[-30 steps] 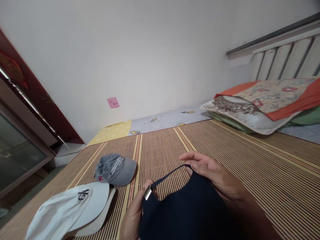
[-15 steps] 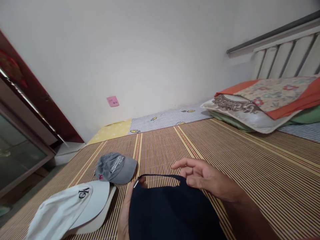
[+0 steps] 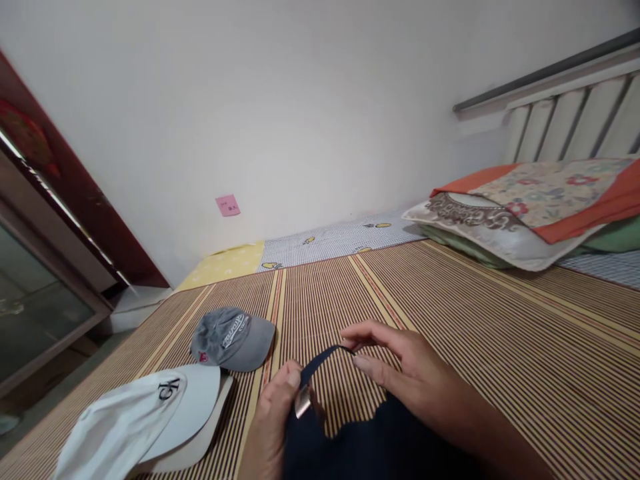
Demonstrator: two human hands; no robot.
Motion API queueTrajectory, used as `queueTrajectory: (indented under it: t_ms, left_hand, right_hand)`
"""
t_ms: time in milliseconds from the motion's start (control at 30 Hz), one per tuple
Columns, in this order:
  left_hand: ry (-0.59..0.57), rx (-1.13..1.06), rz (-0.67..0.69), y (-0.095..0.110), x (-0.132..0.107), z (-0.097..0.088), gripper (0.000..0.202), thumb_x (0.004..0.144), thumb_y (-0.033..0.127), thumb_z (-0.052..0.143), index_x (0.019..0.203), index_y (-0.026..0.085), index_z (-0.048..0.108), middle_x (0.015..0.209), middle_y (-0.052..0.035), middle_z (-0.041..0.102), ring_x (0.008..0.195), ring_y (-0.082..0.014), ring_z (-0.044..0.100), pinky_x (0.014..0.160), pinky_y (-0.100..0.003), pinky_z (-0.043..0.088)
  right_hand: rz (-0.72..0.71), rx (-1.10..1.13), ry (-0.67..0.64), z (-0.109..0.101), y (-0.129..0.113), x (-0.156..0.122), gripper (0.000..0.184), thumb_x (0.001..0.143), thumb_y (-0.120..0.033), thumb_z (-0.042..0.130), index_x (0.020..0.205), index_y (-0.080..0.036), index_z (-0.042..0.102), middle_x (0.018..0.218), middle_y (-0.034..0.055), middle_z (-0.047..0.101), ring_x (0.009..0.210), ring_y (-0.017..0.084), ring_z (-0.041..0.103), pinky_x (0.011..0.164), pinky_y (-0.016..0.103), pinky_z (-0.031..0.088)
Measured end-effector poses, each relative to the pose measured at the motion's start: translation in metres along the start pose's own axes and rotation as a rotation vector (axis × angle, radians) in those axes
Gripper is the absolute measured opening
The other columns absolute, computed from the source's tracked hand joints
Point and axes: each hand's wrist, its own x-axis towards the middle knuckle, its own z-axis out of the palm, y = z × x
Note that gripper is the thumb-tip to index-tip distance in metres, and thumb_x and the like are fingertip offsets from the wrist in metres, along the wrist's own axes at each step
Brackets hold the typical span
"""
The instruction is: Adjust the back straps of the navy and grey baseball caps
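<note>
A dark navy cap [image 3: 360, 443] is between my hands at the bottom of the view, its back strap arched upward and a metal buckle [image 3: 303, 402] on the strap's left end. My left hand [image 3: 274, 420] is closed on the strap beside the buckle, thumb on top. With thumb and fingertips, my right hand [image 3: 400, 367] pinches the strap's other end. To the left lie a grey cap [image 3: 230, 339] with white lettering and a white cap [image 3: 135, 420] with black letters, which rests over another pale brim [image 3: 200, 447].
A striped bamboo mat [image 3: 320, 300] covers the bed. Stacked pillows [image 3: 500, 227] with an orange-edged floral cover [image 3: 560, 193] lie at the right by a radiator [image 3: 570, 113]. A pink note [image 3: 228, 205] is on the wall [image 3: 325, 120]; a red door frame [image 3: 90, 187] stands left.
The navy cap has tilted and its strap is now raised into an arch. My left hand has come up onto the strap by the buckle. My right fingers have closed on the strap.
</note>
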Motion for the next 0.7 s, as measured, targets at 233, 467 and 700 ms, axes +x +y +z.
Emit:
queueTrajectory:
  t_ms: [233,467,700]
  left_hand:
    - [0.008,0.012,-0.017,-0.004,-0.016,0.024,0.049,0.068,0.060,0.086,0.070,0.020,0.057,0.052,0.0081,0.050,0.045,-0.0061,0.035,0.049,-0.019,0.029]
    - [0.046,0.095,0.001,0.003,-0.016,0.040,0.053,0.063,0.059,0.089,0.065,0.018,0.056,0.054,0.0064,0.050,0.052,-0.0075,0.040,0.053,-0.019,0.032]
    - [0.012,0.098,-0.008,0.004,-0.022,0.053,0.056,0.062,0.062,0.088,0.066,0.019,0.053,0.052,0.0103,0.038,0.048,-0.0055,0.027,0.050,-0.018,0.028]
  right_hand:
    - [-0.014,0.025,-0.042,-0.004,-0.017,-0.010,0.026,0.098,-0.038,0.063,0.123,-0.032,0.068,0.115,-0.0004,0.074,0.111,0.019,0.067,0.098,0.033,0.050]
    - [0.053,0.183,-0.215,0.004,-0.011,-0.005,0.036,0.102,-0.045,0.056,0.132,-0.028,0.065,0.091,-0.0011,0.074,0.068,0.011,0.065,0.067,0.024,0.052]
    - [0.002,0.233,-0.051,0.013,-0.006,0.000,0.032,0.102,-0.044,0.054,0.123,-0.025,0.070,0.068,-0.0031,0.064,0.057,0.010,0.053,0.055,0.023,0.041]
